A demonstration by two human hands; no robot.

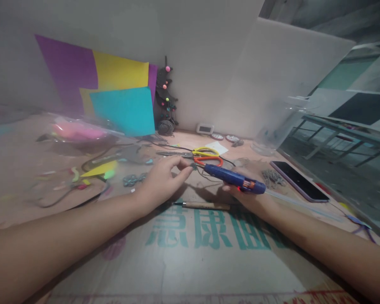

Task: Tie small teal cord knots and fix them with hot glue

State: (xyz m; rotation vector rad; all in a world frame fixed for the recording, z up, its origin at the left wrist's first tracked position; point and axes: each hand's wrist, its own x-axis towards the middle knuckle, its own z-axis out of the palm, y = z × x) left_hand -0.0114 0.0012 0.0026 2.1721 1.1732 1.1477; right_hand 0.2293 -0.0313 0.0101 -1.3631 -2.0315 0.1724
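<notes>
My right hand (250, 200) grips a blue glue gun (224, 175) with a red light glowing on it. A clear glue stick (294, 202) trails from its back end. The fingertips of my left hand (161, 179) are pinched around a small dark piece (194, 166), too small to name, close to the gun's nozzle. Just behind both hands lie scissors (209, 161) with yellow and orange handles. Nearer to me, a wooden-handled tool (205, 206) with a thin dark tip rests on the cardboard (133, 270).
A phone (299, 180) and coiled cord (273, 178) lie at the right. Dark twisted pieces (134, 180) and colourful scraps (99, 169) are scattered left. Coloured sheets (123, 109) and a dark ornament with coloured beads (166, 101) lean on the back wall. A clear container (269, 126) stands behind right.
</notes>
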